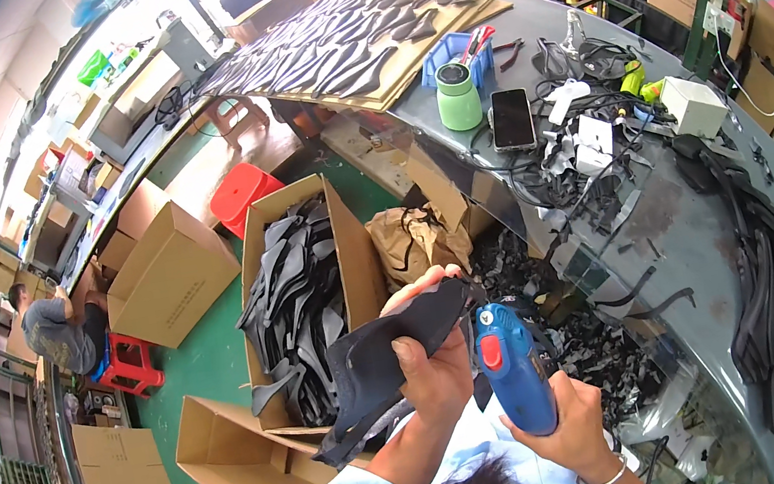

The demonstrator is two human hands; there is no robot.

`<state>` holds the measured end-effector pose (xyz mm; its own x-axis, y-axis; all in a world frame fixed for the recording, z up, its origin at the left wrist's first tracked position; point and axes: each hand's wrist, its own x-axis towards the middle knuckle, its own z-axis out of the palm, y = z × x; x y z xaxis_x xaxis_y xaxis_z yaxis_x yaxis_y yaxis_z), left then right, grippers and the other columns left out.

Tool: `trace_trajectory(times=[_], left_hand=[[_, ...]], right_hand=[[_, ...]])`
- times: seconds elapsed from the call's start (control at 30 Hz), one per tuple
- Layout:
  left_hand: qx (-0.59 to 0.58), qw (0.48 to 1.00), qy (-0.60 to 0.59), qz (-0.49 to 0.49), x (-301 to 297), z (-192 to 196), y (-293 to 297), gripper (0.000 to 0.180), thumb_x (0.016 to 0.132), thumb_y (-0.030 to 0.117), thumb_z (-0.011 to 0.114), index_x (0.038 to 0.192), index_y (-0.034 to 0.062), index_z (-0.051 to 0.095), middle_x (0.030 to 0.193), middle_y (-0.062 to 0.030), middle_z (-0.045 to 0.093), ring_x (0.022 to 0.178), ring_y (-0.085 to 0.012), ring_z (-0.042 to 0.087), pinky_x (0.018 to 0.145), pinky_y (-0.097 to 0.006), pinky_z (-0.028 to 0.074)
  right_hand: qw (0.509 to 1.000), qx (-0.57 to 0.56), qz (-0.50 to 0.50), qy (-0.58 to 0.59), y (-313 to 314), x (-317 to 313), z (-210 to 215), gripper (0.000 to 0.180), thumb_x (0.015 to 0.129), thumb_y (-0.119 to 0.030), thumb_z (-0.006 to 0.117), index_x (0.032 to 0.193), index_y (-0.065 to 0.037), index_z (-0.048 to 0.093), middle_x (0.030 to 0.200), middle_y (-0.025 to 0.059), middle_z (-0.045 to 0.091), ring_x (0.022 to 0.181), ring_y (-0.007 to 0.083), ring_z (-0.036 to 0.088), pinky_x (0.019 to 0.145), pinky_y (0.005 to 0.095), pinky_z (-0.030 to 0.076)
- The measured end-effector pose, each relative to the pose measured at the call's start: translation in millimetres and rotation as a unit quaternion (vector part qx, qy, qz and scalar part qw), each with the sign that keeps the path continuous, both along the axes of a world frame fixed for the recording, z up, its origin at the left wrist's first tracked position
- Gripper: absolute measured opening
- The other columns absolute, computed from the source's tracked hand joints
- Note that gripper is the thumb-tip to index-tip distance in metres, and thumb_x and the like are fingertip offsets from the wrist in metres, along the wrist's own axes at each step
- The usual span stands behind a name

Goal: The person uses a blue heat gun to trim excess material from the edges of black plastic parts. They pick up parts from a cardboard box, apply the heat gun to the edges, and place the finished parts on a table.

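My left hand [433, 356] grips a dark grey curved foam piece [377, 370], holding it up in front of my chest. My right hand [562, 417] is wrapped around the handle of a blue glue gun [512, 359] with a red trigger. Its nozzle points up toward the upper edge of the foam piece, close beside my left fingers. Both light blue sleeves come in from the bottom edge.
An open cardboard box [348, 248] full of similar grey pieces stands on the green floor to the left. The grey worktable [709, 231] on the right carries black straps, a phone [511, 118], a green cup [458, 97] and cables. A person [57, 330] crouches far left by a red stool [130, 364].
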<state>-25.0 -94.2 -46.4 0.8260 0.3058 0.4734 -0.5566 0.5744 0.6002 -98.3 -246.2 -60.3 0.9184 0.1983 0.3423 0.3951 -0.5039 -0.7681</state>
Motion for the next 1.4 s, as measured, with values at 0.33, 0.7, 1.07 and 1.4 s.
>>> trace_trajectory(times=[0.33, 0.7, 1.07, 1.4], left_hand=[[0.068, 0.997, 0.015, -0.03, -7, -7, 14, 0.052, 0.089, 0.038, 0.057, 0.117, -0.0047, 0.047, 0.119, -0.0243, 0.054, 0.116, -0.0326, 0.052, 0.102, -0.044, 0.037], [0.123, 0.987, 0.09, -0.05, -10, 16, 37, 0.04, 0.092, 0.031, 0.052, 0.111, -0.0033, 0.052, 0.109, -0.0216, 0.058, 0.104, -0.0292, 0.058, 0.094, -0.042, 0.045], [0.172, 0.963, 0.191, -0.075, -14, 27, 44, 0.032, 0.087, 0.019, 0.06, 0.108, -0.0049, 0.055, 0.102, -0.0197, 0.061, 0.097, -0.0267, 0.061, 0.088, -0.04, 0.048], [0.149, 0.983, 0.108, -0.02, -14, 24, 40, 0.032, 0.088, 0.011, 0.058, 0.116, -0.0041, 0.049, 0.101, -0.0083, 0.06, 0.088, -0.0115, 0.056, 0.081, -0.025, 0.045]], right_hand=[[0.999, -0.047, -0.002, -0.021, -7, -1, 11, 0.042, 0.054, -0.02, 0.082, 0.075, -0.004, 0.048, 0.058, 0.0087, 0.052, 0.051, 0.0273, 0.053, 0.048, 0.0372, 0.042], [0.996, -0.071, 0.005, -0.044, -16, 1, 3, 0.039, 0.055, -0.019, 0.081, 0.072, -0.006, 0.048, 0.054, 0.0072, 0.049, 0.049, 0.0271, 0.052, 0.048, 0.0361, 0.04], [0.994, -0.097, -0.005, -0.051, -17, 1, 4, 0.037, 0.053, -0.016, 0.078, 0.072, -0.005, 0.048, 0.058, 0.0088, 0.051, 0.051, 0.0289, 0.05, 0.05, 0.0383, 0.04], [0.997, -0.059, 0.008, -0.059, -13, 2, 6, 0.037, 0.058, -0.02, 0.08, 0.071, -0.006, 0.048, 0.053, 0.006, 0.047, 0.047, 0.0267, 0.05, 0.049, 0.0357, 0.04]])
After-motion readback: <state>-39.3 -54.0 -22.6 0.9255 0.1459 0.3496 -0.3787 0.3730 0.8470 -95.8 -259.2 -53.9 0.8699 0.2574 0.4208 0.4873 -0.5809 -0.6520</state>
